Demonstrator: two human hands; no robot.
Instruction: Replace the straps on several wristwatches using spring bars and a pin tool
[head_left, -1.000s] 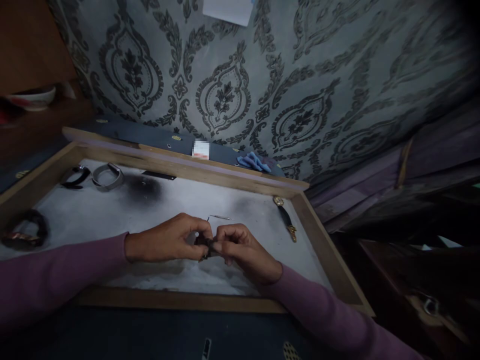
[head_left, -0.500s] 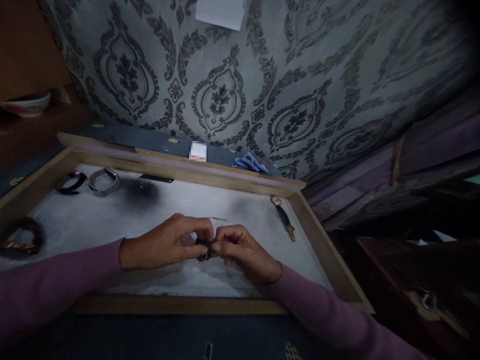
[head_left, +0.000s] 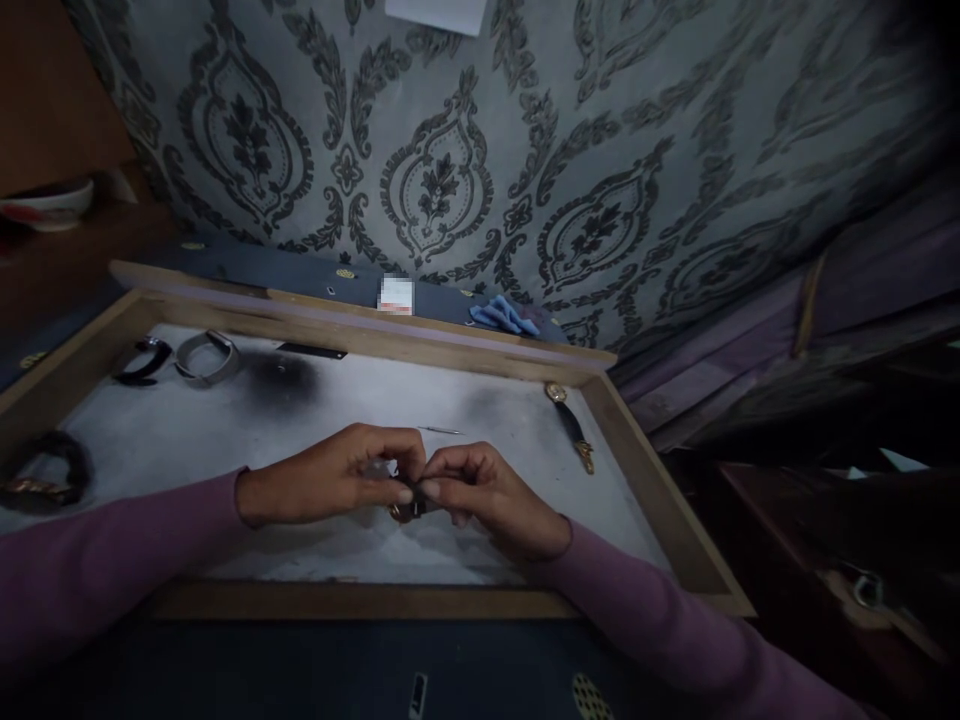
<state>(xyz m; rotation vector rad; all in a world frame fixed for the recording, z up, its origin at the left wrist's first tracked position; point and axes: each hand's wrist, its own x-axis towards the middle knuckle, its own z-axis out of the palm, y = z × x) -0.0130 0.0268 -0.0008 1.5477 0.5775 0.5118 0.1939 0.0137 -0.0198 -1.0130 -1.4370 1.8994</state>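
Both hands meet over the middle of a shallow wooden tray [head_left: 360,601] with a white floor. My left hand [head_left: 330,475] pinches a small dark watch [head_left: 403,511] with a gold-coloured edge, its thumb and forefinger closed on it. From the right, my right hand [head_left: 491,495] grips the dark strap part of the same watch, fingertips touching those of the left. Fingers cover most of the watch. Just beyond the hands lies a thin metal tool [head_left: 439,430]. A black-strapped gold watch [head_left: 570,422] rests at the tray's right side.
At the tray's left are a black-banded watch [head_left: 142,362], a grey band [head_left: 206,360] and a dark bracelet watch [head_left: 49,475]. A black strip [head_left: 311,350] lies by the back wall. Behind the tray sit a small white box [head_left: 396,295] and a blue cloth [head_left: 506,315].
The watch between my hands has turned a little, so more of its gold-coloured edge shows. Both hands stay together, and the camera view has shifted slightly.
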